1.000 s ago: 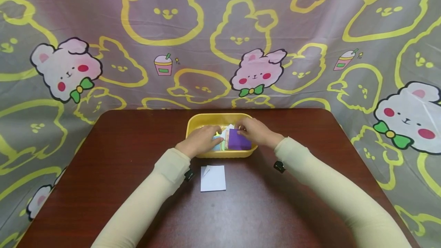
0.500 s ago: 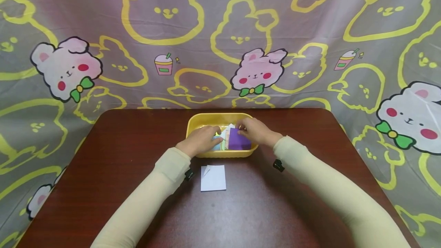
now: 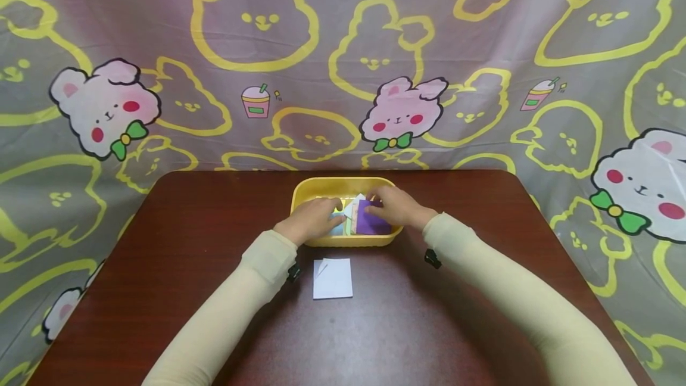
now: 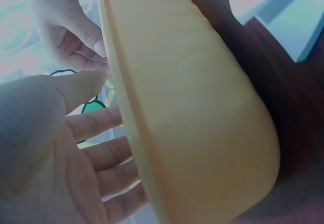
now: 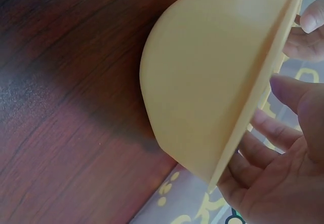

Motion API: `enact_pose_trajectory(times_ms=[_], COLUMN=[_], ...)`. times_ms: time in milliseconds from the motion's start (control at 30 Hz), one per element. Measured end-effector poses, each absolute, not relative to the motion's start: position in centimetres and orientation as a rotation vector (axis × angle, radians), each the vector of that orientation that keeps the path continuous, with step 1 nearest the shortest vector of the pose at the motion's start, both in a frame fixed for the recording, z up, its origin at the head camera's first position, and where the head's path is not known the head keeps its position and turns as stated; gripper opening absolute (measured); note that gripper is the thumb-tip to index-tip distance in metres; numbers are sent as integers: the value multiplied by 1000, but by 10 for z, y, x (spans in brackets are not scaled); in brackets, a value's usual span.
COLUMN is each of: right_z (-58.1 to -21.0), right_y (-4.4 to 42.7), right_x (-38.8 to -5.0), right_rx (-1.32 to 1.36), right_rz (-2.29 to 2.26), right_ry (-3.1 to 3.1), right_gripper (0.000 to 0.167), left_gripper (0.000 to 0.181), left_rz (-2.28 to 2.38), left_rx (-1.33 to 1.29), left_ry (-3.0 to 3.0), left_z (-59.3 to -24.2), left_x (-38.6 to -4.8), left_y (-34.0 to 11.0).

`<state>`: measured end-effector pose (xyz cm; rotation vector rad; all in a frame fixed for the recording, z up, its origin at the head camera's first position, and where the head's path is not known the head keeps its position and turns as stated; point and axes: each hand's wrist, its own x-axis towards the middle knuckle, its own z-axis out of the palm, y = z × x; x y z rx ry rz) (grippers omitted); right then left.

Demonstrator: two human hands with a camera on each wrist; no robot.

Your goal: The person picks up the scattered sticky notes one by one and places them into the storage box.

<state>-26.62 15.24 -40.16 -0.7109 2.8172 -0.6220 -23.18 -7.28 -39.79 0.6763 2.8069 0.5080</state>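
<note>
A yellow plastic basket (image 3: 348, 241) stands near the far side of the table, holding paper-like items. My left hand (image 3: 311, 219) reaches over its left side, thumb and fingers spread apart among pale blue, green and white pieces (image 3: 351, 207). At the right, my right hand (image 3: 396, 204) reaches in with its thumb against a flat purple piece (image 3: 373, 223) and the other fingers near its top edge. Both wrist views show relaxed, separated fingers with tips partly hidden by the basket's rim (image 5: 255, 100); no held thing shows there. A white folded paper (image 3: 333, 279) lies in front of the basket.
The dark red-brown table (image 3: 214, 207) has rounded far corners. Right behind its far edge hangs a grey curtain (image 3: 300, 28) with yellow outlines and cartoon rabbits. Dark wrist cameras (image 3: 432, 258) sit under both sleeves.
My right thumb has shifted slightly down and left over the purple piece. A white pointed piece beside my left thumb shows a little more. The basket and the folded paper stay put.
</note>
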Motion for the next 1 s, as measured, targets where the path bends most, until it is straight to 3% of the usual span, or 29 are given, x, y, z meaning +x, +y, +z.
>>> enact_pose_trajectory(times_ms=[1000], right_z=[-397], right_y=[150], right_x=[-262], right_rx=[-712], right_rz=[-654], right_ry=[2844], right_gripper=[36], left_gripper=[39], left_rz=[484], left_rx=[720], left_ry=[2878], left_z=[-399], left_x=[-227], left_y=[-73])
